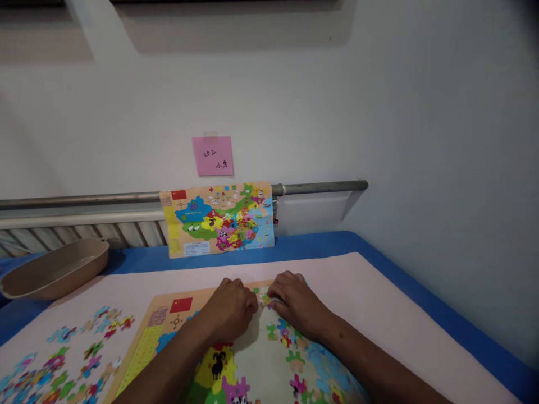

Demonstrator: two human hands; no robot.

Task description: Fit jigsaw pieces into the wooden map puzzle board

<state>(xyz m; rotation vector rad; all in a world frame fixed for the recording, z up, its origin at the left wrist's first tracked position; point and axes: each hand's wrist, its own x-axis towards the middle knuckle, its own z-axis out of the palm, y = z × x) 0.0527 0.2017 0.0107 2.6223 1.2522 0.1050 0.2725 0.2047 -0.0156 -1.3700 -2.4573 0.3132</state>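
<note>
Currently your left hand (pixel 227 310) and right hand (pixel 297 303) rest knuckles-up on wooden China map puzzle board (pixel 156 314), fingers curled, tips nearly meeting over small pieces (pixel 263 299); cannot tell if you pinch one, fingers hide it. Loose puzzle pieces (pixel 63 365) lie left of board on pink mat (pixel 379 303). Tan tray (pixel 54 269) sits far left, cut off by frame. Printed map sheet (pixel 219 221) stands ahead against wall pipe (pixel 320 187). Pink note (pixel 213 156) above, handwriting hard to make out. Board's lower edge cut off.

You are showing one left hand (pixel 227 310), one right hand (pixel 297 303), one wooden map puzzle board (pixel 141 353), one printed map sheet (pixel 217 219), one pink sticky note (pixel 213 156) and one tan tub (pixel 54 269).
</note>
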